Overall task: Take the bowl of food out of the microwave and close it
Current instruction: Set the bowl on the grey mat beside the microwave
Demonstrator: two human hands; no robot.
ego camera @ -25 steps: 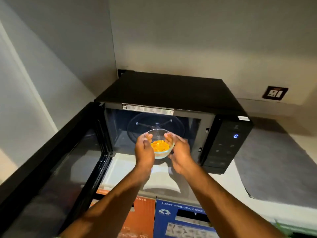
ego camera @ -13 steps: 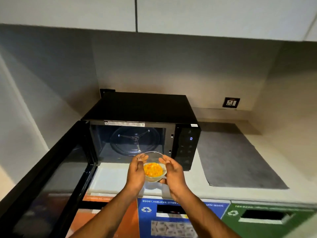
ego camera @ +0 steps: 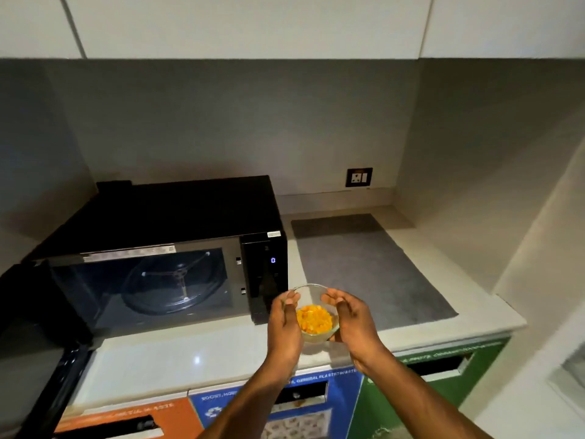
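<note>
A small clear glass bowl (ego camera: 313, 318) holding orange-yellow food hangs above the front of the counter, just right of the microwave's control panel. My left hand (ego camera: 283, 327) cups its left side and my right hand (ego camera: 354, 324) cups its right side. The black microwave (ego camera: 177, 217) stands at the left of the counter. Its door (ego camera: 34, 350) is swung wide open toward the lower left. Inside, the glass turntable (ego camera: 174, 286) lies bare.
A grey mat (ego camera: 364, 264) covers the counter to the right of the microwave. The pale countertop (ego camera: 190, 359) runs along the front. Below it are orange (ego camera: 126, 416), blue (ego camera: 316, 397) and green (ego camera: 443, 369) waste-bin fronts. A wall socket (ego camera: 358, 177) sits behind.
Both hands carried the bowl out of the microwave cavity and to the right, past the control panel. The view pulled back and turned right. The door stays open.
</note>
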